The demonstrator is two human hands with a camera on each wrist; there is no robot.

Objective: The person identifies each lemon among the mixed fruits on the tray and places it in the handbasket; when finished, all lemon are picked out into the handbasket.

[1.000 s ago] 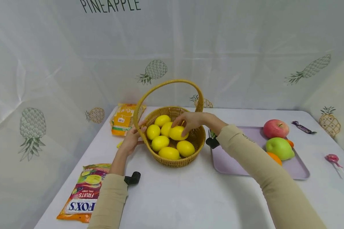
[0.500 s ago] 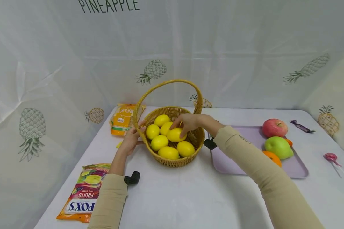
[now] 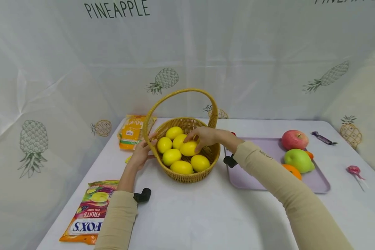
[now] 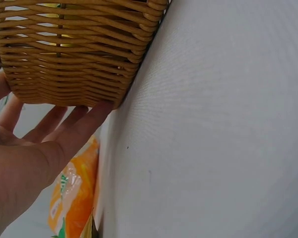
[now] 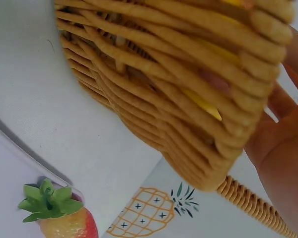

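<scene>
A yellow woven basket (image 3: 187,177) with a tall arched handle stands on the table, holding several lemons. My right hand (image 3: 205,135) reaches in over its right side and pinches a lemon (image 3: 188,148) that sits among the others. In the right wrist view, the basket wall (image 5: 154,84) hides most of that lemon and the fingertips. At the left side, near the foot of the handle, my left hand (image 3: 140,155) touches the basket. The left wrist view shows its fingers (image 4: 82,126) stretched out along the wicker wall.
To the right, a lilac tray (image 3: 247,178) bears an apple (image 3: 295,139), a green fruit (image 3: 298,160) and an orange (image 3: 292,171); a strawberry (image 5: 67,224) shows in the right wrist view. Candy bags (image 3: 90,211) lie left, a wrapped candy (image 3: 324,138) and a lollipop (image 3: 354,170) far right.
My right hand has moved the lemon slightly left and down within the basket. The left hand stays at the basket's side. The head view has shifted a little.
</scene>
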